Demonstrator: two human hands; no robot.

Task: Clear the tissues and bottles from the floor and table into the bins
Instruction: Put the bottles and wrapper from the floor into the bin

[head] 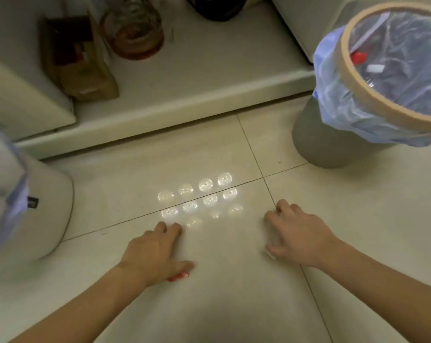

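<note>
My left hand (155, 251) hovers low over the floor tiles, fingers curled down. A small red object (178, 277) shows under its thumb; most of it is hidden, so I cannot tell what it is. My right hand (298, 233) is to the right, knuckles up and fingers curled. Something pale and blurred (270, 251) sits at the edge of its palm, too unclear to name. The grey bin (333, 144) at the upper right has a tan rim and a blue liner. It contains clear bottles, one with a red cap (358, 56).
A second pale bin (48, 206) with a blue liner stands at the left edge. Behind runs a raised white ledge (184, 112) carrying a brown box (80, 65), a glass jar (135, 30) and a dark object (217, 6). Lamp reflections glint on the tiles.
</note>
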